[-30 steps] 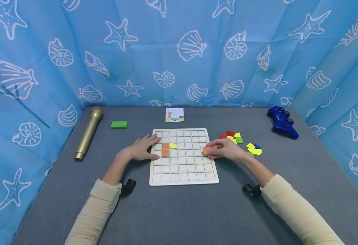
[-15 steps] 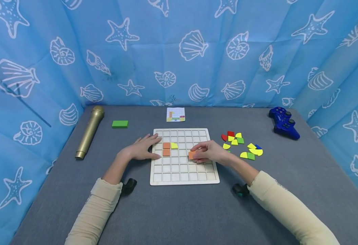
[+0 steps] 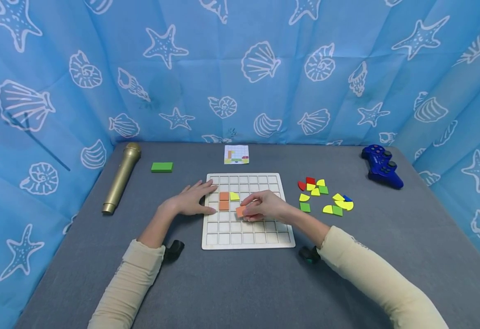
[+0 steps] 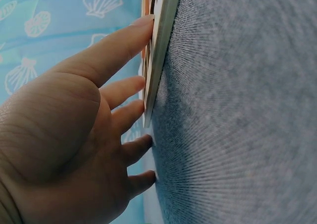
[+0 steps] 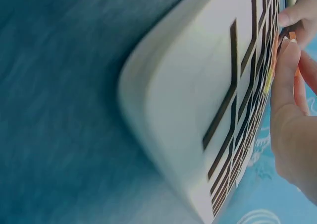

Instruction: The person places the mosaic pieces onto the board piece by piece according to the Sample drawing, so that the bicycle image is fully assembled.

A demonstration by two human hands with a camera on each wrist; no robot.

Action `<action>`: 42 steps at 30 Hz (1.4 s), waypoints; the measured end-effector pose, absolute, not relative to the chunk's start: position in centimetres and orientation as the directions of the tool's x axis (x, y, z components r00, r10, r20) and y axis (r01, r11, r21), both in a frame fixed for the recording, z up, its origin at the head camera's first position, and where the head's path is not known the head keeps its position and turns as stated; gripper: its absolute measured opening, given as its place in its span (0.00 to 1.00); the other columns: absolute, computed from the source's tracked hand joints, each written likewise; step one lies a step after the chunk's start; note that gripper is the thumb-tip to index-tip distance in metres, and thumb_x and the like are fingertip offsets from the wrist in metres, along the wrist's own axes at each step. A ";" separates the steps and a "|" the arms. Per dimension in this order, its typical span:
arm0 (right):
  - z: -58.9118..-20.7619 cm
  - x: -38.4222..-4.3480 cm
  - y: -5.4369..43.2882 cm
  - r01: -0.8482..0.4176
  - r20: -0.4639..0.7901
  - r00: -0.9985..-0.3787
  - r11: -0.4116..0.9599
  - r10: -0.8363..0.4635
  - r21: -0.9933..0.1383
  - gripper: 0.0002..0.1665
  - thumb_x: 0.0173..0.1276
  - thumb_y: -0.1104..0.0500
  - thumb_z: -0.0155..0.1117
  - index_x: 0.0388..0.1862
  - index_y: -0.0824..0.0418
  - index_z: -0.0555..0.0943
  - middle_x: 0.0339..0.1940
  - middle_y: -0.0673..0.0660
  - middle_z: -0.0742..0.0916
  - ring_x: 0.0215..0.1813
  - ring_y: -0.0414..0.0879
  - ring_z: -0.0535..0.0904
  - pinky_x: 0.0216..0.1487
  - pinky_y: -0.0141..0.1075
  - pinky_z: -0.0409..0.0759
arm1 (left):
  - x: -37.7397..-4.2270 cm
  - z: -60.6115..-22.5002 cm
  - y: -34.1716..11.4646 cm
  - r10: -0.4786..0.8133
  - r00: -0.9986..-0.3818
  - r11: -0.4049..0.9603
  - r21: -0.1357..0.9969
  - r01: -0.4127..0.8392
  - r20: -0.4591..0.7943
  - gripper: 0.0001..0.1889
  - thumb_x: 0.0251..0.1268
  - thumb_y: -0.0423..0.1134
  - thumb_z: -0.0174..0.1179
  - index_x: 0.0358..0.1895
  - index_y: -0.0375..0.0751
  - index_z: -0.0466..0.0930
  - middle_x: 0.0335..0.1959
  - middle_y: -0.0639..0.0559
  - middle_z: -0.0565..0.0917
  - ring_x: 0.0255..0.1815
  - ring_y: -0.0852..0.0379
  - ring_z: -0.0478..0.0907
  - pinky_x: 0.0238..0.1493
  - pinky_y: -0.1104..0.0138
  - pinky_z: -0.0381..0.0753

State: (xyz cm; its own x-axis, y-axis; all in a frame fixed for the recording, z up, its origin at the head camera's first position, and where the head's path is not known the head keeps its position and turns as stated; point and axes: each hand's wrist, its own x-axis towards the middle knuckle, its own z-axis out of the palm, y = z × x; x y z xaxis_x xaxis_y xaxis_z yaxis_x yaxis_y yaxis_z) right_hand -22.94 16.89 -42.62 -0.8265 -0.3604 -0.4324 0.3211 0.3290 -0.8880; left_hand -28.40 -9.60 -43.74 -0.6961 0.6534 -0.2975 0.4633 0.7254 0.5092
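Note:
A white grid board lies flat on the grey table. Two orange square tiles sit one below the other in its left part, and a yellow quarter-round tile is beside the upper one. My right hand pinches another orange square tile over the board, right of and slightly below the placed pair. My left hand rests at the board's left edge with fingers spread; in the left wrist view its thumb touches the board's side.
Several loose red, yellow, green and blue tiles lie right of the board. A pattern card stands behind it. Around the back are a green block, a gold microphone and a blue game controller. A blue curtain encloses the table.
My right hand has carried the orange tile leftward from the board's right edge to near its middle, uncovering loose tiles on the right. The left hand has stayed in place.

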 end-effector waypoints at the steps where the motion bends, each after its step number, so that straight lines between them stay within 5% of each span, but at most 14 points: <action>1: -42.6 -22.9 16.6 0.323 -0.434 -0.827 0.328 -0.358 -0.888 0.14 0.65 0.66 0.65 0.50 0.68 0.78 0.36 0.60 0.87 0.34 0.48 0.85 0.40 0.39 0.83 | -28.4 -43.7 -9.6 0.652 -0.697 0.727 0.508 0.463 -0.298 0.43 0.65 0.56 0.59 0.76 0.43 0.50 0.77 0.42 0.44 0.75 0.40 0.35 0.69 0.42 0.35; 17: -43.2 -22.4 13.4 0.311 -0.397 -0.854 0.282 -0.337 -0.908 0.13 0.64 0.70 0.64 0.47 0.71 0.78 0.32 0.63 0.86 0.32 0.47 0.85 0.38 0.38 0.83 | -28.3 -43.6 -9.5 0.649 -0.699 0.730 0.504 0.461 -0.301 0.42 0.65 0.55 0.58 0.76 0.43 0.50 0.77 0.42 0.44 0.75 0.39 0.35 0.68 0.41 0.35; 25: -43.4 -22.3 12.6 0.191 -0.332 -0.897 0.421 -0.291 -0.887 0.10 0.63 0.65 0.67 0.42 0.67 0.81 0.27 0.58 0.85 0.27 0.46 0.84 0.31 0.36 0.83 | -28.3 -43.7 -9.6 0.655 -0.697 0.724 0.506 0.468 -0.293 0.42 0.65 0.55 0.58 0.76 0.42 0.51 0.76 0.41 0.45 0.75 0.39 0.35 0.68 0.41 0.35; 42: -43.4 -22.0 12.4 0.051 -0.241 -0.903 0.466 -0.357 -0.883 0.11 0.68 0.64 0.61 0.47 0.67 0.83 0.31 0.56 0.85 0.33 0.46 0.83 0.34 0.35 0.82 | -28.5 -43.8 -9.6 0.646 -0.704 0.729 0.512 0.454 -0.295 0.42 0.65 0.55 0.59 0.76 0.42 0.51 0.77 0.42 0.45 0.75 0.40 0.35 0.68 0.41 0.35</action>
State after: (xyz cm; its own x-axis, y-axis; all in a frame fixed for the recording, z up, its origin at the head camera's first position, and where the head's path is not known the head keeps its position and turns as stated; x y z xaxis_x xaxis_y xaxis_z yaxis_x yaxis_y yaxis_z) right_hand -21.95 12.40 -43.36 -0.9025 -0.3570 -0.2408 0.0513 0.4660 -0.8833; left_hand -28.47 -9.55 -43.76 -0.7042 0.6460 -0.2947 0.4544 0.7289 0.5121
